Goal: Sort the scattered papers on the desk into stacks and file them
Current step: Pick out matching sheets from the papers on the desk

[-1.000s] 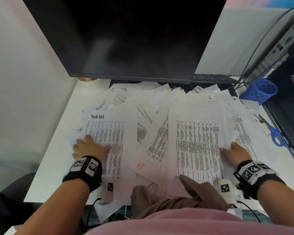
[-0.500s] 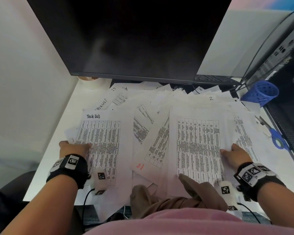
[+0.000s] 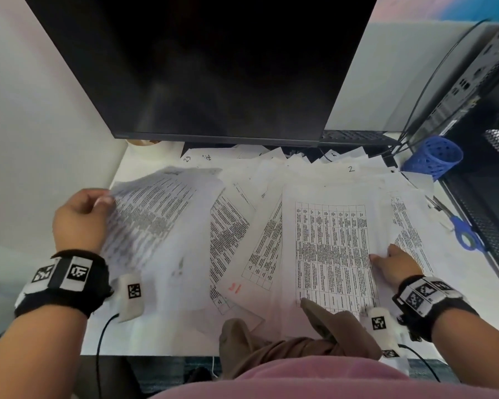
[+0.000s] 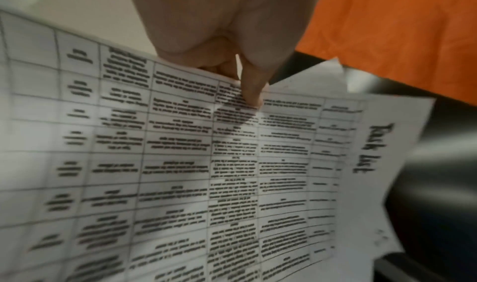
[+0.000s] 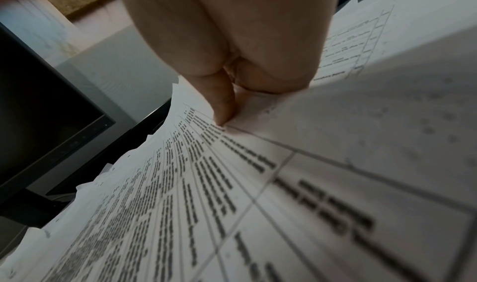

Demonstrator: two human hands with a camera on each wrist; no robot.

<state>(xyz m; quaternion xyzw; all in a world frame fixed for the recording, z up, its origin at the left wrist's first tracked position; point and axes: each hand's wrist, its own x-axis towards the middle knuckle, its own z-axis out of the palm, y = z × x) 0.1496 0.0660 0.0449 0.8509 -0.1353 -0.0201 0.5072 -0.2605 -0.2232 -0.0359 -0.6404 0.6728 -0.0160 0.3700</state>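
Printed sheets (image 3: 236,226) lie overlapping across the white desk (image 3: 136,168). My left hand (image 3: 104,201) pinches the left edge of the "Task list" sheet (image 3: 156,214) and holds it raised and curled above the pile. In the left wrist view the thumb (image 4: 254,100) presses on that sheet (image 4: 180,164). My right hand (image 3: 386,257) grips the right edge of a sheet printed with a table (image 3: 332,249), which lies flat. The right wrist view shows its thumb (image 5: 222,119) on top of the sheet (image 5: 180,184), with the other fingers hidden under paper.
A dark monitor (image 3: 213,67) stands at the back over the papers. A blue mesh cup (image 3: 432,156) and blue-handled scissors (image 3: 464,234) lie at the right beside a computer case (image 3: 487,82). Brown cloth (image 3: 314,335) overlaps the desk's front edge.
My left hand slid off the "Task list" sheet to its left edge, took hold of it and lifted it, curling it up. My right hand has stayed where it was.
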